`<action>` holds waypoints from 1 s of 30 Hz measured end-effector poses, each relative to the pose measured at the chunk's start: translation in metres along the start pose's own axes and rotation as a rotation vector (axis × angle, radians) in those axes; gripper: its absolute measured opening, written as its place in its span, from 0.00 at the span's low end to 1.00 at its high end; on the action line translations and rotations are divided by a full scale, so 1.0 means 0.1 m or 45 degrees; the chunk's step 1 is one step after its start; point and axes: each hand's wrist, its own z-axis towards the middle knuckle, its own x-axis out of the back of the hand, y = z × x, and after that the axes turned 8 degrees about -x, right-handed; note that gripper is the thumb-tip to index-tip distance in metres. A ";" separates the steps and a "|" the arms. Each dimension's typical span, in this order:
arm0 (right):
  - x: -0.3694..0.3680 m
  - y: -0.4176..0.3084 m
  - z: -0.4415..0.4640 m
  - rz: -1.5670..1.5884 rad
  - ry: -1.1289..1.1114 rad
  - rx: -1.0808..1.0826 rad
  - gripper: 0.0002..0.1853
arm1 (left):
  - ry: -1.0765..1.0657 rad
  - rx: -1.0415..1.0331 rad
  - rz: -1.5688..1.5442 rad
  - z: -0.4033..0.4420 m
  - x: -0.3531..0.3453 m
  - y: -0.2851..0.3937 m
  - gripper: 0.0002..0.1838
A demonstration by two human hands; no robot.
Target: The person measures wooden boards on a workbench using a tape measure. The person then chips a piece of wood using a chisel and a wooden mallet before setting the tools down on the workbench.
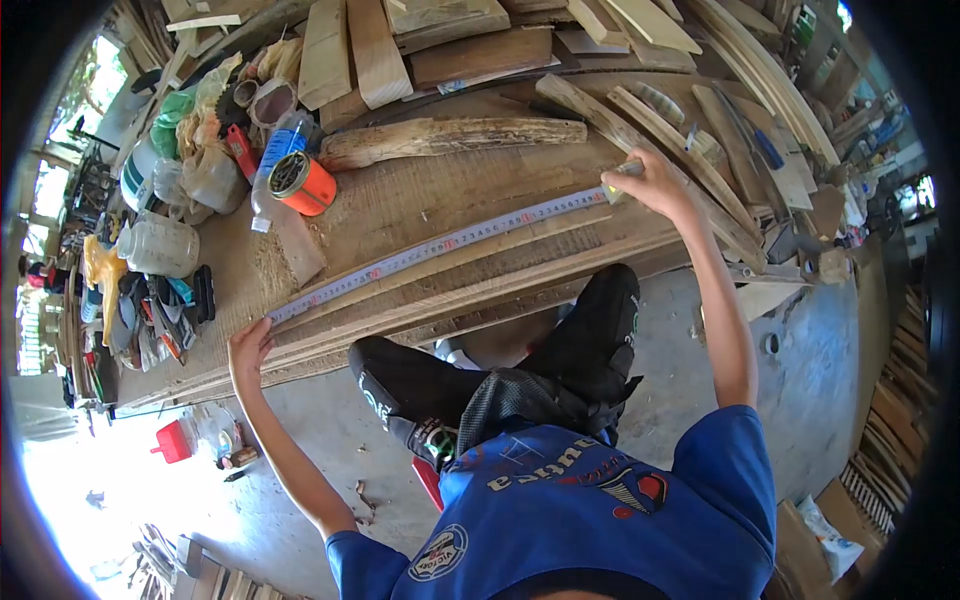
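Note:
A white measuring tape [450,243] is stretched along a wooden strip [470,260] near the bench's front edge. My left hand [250,352] pinches the blade's end at the left. At the other end, my right hand [652,188] is closed round the tape measure's yellowish case [616,192], partly hidden by the fingers. Behind the tape lies a rough-edged piece of wood [450,140]. An orange tin [303,184] of small dark pieces, perhaps nails, stands to the left of it, beside a bottle with a blue label [280,150].
Boards [375,55] are stacked along the back of the workbench [235,285]. Long wooden strips [690,160] lie at the right. Bags, a clear plastic jar [160,245] and hand tools [150,315] crowd the left. A red dustpan [172,441] rests on the floor.

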 end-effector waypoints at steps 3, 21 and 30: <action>0.04 -0.07 -0.11 0.243 -0.168 -0.199 0.42 | 0.025 -0.035 -0.026 0.01 -0.01 -0.04 0.12; 0.31 -0.08 -0.92 0.517 -0.637 0.559 0.33 | 0.082 -0.805 -0.372 -0.80 0.28 0.85 0.13; -0.75 0.09 -2.08 0.703 -1.660 0.413 0.39 | -0.086 -0.804 0.270 -0.71 -0.55 1.50 0.13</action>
